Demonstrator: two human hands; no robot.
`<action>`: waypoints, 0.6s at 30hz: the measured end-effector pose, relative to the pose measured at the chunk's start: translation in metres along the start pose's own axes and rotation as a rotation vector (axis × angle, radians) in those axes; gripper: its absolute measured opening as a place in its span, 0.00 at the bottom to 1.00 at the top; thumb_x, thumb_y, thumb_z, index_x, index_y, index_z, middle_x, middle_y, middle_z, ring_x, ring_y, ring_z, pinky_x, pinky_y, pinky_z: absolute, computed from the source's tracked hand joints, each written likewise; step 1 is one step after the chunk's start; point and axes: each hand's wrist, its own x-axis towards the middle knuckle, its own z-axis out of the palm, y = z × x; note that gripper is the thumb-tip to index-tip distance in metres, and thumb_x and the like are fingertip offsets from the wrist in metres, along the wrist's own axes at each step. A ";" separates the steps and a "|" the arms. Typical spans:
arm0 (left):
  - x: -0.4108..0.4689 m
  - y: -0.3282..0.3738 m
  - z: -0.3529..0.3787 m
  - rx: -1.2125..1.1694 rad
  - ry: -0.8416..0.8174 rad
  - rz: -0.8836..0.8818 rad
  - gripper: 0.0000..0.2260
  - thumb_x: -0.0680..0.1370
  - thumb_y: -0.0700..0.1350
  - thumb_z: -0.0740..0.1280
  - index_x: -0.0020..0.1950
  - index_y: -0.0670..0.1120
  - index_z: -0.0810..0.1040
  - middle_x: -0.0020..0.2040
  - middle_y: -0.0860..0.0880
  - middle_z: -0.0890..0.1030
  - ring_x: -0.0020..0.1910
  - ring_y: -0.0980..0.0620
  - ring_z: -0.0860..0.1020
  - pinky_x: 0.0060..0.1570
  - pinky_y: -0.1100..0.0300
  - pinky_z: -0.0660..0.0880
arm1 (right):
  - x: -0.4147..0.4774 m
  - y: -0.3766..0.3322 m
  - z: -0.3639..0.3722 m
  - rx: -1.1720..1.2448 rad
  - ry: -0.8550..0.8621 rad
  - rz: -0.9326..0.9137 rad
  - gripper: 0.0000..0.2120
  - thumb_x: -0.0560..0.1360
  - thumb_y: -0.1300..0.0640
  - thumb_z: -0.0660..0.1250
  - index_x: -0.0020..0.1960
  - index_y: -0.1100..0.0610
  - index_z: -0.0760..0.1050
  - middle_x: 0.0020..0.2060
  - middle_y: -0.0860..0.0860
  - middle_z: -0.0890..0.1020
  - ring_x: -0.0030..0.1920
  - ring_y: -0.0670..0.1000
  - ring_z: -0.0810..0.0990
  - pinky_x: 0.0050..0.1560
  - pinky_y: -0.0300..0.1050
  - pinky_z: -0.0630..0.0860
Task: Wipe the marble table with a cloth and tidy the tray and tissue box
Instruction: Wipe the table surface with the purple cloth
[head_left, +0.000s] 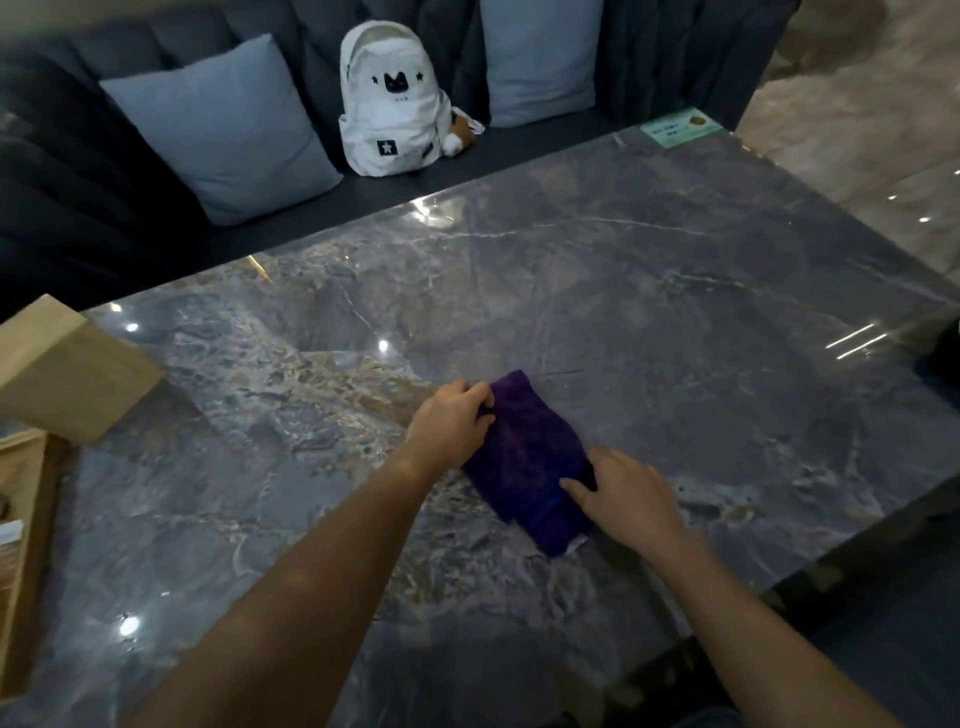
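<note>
A folded purple cloth (524, 457) lies flat on the grey marble table (675, 322), a little right of centre near the front. My left hand (452, 421) grips the cloth's far left edge with curled fingers. My right hand (623, 493) rests on the cloth's near right corner, fingers spread flat. A light wooden tissue box (62, 369) stands at the table's left edge. Just in front of it, the wooden tray (26, 545) is cut off by the left border of the view.
A dark sofa runs along the table's far side with pale blue cushions (223, 130) and a white backpack (395, 104). A green card (680, 127) lies at the table's far right corner. Marble floor shows on the right.
</note>
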 end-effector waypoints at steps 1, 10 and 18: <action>-0.001 -0.002 0.000 -0.003 -0.017 0.003 0.11 0.75 0.49 0.64 0.55 0.46 0.74 0.57 0.44 0.76 0.56 0.43 0.74 0.56 0.47 0.74 | 0.002 0.000 -0.003 -0.021 -0.005 0.008 0.19 0.75 0.42 0.60 0.53 0.58 0.71 0.52 0.55 0.79 0.51 0.56 0.78 0.49 0.49 0.73; -0.036 -0.028 -0.021 -0.003 0.051 -0.086 0.24 0.74 0.59 0.61 0.67 0.51 0.67 0.66 0.47 0.74 0.64 0.45 0.72 0.64 0.47 0.68 | 0.020 -0.032 -0.003 -0.110 0.122 -0.111 0.35 0.73 0.36 0.57 0.73 0.54 0.55 0.72 0.54 0.64 0.69 0.55 0.66 0.66 0.52 0.63; -0.113 -0.102 -0.052 -0.018 0.292 -0.270 0.32 0.70 0.65 0.54 0.69 0.49 0.67 0.69 0.46 0.71 0.67 0.45 0.70 0.67 0.49 0.66 | 0.033 -0.112 0.019 -0.159 -0.012 -0.281 0.36 0.74 0.37 0.57 0.75 0.50 0.49 0.76 0.55 0.55 0.75 0.54 0.55 0.72 0.54 0.55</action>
